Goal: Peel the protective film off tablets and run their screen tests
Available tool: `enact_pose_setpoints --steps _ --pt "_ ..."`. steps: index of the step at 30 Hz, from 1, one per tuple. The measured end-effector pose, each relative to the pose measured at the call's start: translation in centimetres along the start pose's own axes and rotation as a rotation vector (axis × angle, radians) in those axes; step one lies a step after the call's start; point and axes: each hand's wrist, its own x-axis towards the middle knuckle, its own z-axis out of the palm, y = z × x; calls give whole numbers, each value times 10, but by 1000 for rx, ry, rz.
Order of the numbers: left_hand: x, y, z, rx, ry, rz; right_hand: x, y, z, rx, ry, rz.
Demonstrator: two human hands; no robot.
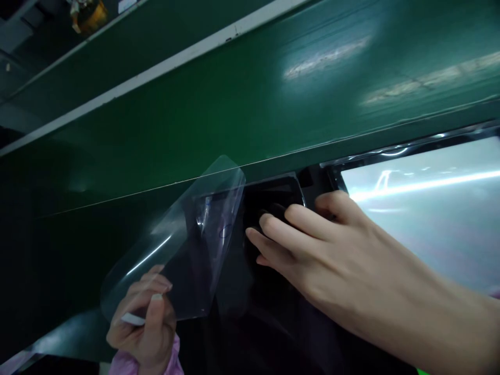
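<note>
My left hand (142, 317), in a pink sleeve, is closed on a clear plastic film (175, 255). The film curls upward, and a small white tab (133, 319) shows by my thumb. Under and beside the film lies a dark glossy panel (273, 185) with a clear edge. My right hand (308, 245) is over this panel, fingers bent and apart, fingertips at its dark surface. Whether the fingertips press on it or hover just above, I cannot tell. Part of the panel is hidden by my right hand.
A bright, reflective screen-like sheet (422, 208) in a black frame lies to the right. Behind runs a glossy green work surface (219, 114) with a pale strip (156, 75) across it. An amber object (89, 18) stands at the far upper left.
</note>
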Motion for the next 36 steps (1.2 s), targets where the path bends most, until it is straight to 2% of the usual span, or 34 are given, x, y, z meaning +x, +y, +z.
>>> enact_pose_setpoints --steps 6,9,11,16,19,24,30,36 --pt "1 3 2 -17 -14 -13 5 -5 -1 -54 -2 -25" --pt "-1 2 1 -14 -4 -27 -1 2 -8 -27 -2 -29" --pt "-2 0 -1 -33 9 -14 -13 15 -11 -29 17 36" --pt "-5 -4 -4 -30 -11 6 -44 43 -6 -154 57 335" --pt "-5 -3 -2 -15 23 8 -46 41 4 -47 9 390" --pt "-4 -1 1 -9 45 12 -37 31 13 63 61 427" --pt "-4 -3 4 -17 41 40 -37 27 19 90 133 456" --pt "-3 -2 3 61 39 122 -38 31 15 53 133 421"
